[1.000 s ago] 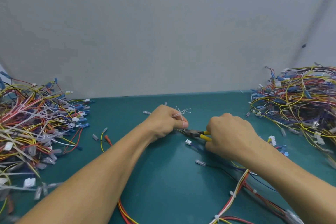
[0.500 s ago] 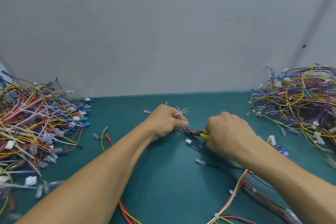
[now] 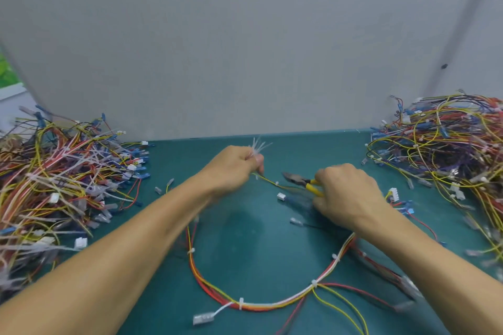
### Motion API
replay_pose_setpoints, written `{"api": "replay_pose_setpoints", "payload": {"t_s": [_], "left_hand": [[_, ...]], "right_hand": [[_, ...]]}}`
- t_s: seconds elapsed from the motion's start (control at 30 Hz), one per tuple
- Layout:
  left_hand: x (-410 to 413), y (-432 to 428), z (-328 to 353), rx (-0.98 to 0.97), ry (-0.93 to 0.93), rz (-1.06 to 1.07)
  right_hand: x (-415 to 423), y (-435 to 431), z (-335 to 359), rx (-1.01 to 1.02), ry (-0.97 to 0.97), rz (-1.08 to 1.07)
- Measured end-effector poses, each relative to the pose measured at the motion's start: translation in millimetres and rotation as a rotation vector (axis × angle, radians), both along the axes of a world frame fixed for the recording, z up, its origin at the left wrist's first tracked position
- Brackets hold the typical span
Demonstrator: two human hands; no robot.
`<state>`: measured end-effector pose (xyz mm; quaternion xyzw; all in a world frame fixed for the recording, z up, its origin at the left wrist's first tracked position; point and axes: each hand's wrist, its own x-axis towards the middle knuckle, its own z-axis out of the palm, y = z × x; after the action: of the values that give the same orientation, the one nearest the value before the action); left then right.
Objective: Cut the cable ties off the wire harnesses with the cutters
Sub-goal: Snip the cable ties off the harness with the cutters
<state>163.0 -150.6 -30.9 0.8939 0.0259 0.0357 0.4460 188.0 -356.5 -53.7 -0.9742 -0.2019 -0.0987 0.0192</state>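
A wire harness of red, yellow and white wires, bound by several white cable ties, lies looped on the green mat between my forearms. My left hand is curled round a tuft of cut white cable ties and pinches a yellow wire of the harness. My right hand grips the yellow-handled cutters. Their dark jaws point left at a small white tie on that yellow wire, a short gap from my left fingers.
A big heap of loose harnesses fills the left side of the green mat. Another heap fills the right. Small connectors lie scattered between them, and a grey wall stands close behind the mat.
My hands have drawn apart: the left has lifted up and back, stretching the yellow wire, and the cutter jaws no longer meet my left fingers. More of the harness loop shows below.
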Motion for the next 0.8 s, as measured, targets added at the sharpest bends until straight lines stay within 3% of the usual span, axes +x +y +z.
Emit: {"api": "replay_pose_setpoints", "payload": {"t_s": [0.07,0.23,0.4,0.6,0.8], "left_hand": [[-27.9,-1.5,11.0,0.073,-0.003,-0.052],[-115.8,-14.2,21.1,0.509,0.004,-0.281],[-179.8,-34.2,11.7,0.698,0.101,-0.366],[-205.8,-52.0,-13.9,0.787,0.218,-0.319],[-215.3,-54.6,-17.1,0.978,0.003,-0.339]], "right_hand": [[-8.9,-8.8,1.0,0.064,-0.053,-0.003],[-39.4,-24.2,0.4,0.122,-0.03,0.029],[-73.1,-33.4,-2.1,0.201,0.145,0.148],[-105.8,-31.5,6.5,0.219,0.315,0.462],[-112.0,-28.5,3.7,0.161,0.343,0.53]]}}
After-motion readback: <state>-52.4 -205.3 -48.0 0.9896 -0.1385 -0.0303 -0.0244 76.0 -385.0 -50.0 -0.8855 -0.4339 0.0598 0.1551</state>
